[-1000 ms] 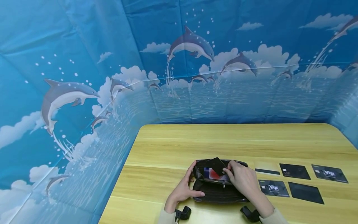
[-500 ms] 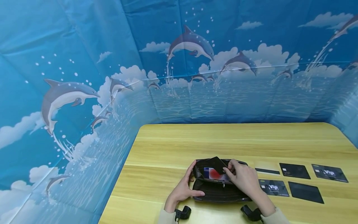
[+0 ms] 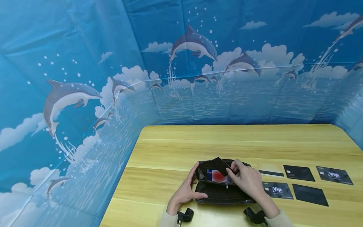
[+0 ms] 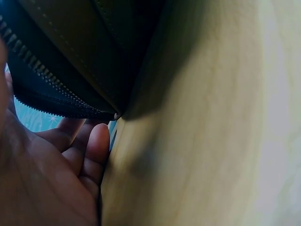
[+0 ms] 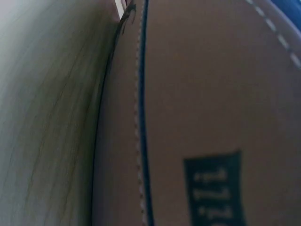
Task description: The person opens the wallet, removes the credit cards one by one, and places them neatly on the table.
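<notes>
A dark zip-around wallet (image 3: 224,196) lies spread open on the table in the head view. My left hand (image 3: 184,191) holds its left side, thumb on the near half and fingers along the left edge. In the left wrist view the wallet's zipper teeth (image 4: 42,70) run above the curled fingers (image 4: 97,141). My right hand (image 3: 247,179) pinches a black card (image 3: 219,164) by its right corner, tilted above the far half. Below that card, a card with a red circle (image 3: 218,176) shows inside the wallet. The right wrist view has a brown stitched surface (image 5: 202,94) with a lettered patch.
Right of the wallet lie several cards: a white one with a black stripe (image 3: 271,173), a black chip card (image 3: 299,173), two VIP cards, one at the far right (image 3: 334,175) and one nearer (image 3: 277,190), and a plain black card (image 3: 310,194). Dolphin-print sheeting (image 3: 187,94) surrounds the wooden table.
The black card in my right hand has shifted slightly up and left, its free corner a little higher. My left hand and the wallet stay nearly where they were.
</notes>
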A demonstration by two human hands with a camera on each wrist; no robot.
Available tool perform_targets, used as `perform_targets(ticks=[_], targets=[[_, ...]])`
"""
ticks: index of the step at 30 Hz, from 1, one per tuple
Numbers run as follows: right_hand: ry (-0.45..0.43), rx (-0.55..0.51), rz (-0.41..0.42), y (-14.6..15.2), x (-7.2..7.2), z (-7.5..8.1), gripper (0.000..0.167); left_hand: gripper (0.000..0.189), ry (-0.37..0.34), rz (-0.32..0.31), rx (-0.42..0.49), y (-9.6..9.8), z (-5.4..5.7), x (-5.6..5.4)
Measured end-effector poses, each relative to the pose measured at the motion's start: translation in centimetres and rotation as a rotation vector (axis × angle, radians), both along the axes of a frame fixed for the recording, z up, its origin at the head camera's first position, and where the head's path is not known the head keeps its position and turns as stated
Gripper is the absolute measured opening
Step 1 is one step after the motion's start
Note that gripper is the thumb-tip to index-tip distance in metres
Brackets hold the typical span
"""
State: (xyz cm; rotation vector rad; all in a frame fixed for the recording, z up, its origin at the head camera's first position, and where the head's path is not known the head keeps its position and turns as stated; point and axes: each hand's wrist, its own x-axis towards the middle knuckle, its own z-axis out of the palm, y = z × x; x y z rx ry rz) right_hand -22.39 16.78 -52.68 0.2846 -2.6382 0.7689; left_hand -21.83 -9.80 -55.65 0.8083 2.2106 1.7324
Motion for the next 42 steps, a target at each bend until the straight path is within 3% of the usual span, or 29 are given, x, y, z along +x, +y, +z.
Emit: perform_targets(ticks=[9,23,31,42], targets=[[0.001,-0.036,-0.020,-0.10,-0.07,-0.06,0.024,0.107,-0.035,-0.015,-0.014,-0.12,0.34,-0.01],[-0.052,-0.078,-0.021,-0.20,0.24,0.23,0.026,0.108,0.015,0.007,0.014,0.04,-0.03,0.07],[-0.037,-0.081,-0.020,-0.16,0.36,0.24,0.025,0.108,-0.038,-0.010,-0.020,-0.03,0.31,-0.01],[-0.026,-0.137,-0.047,-0.23,0.55,-0.08,0.018,0.108,-0.049,-0.026,-0.015,-0.11,0.18,-0.08]])
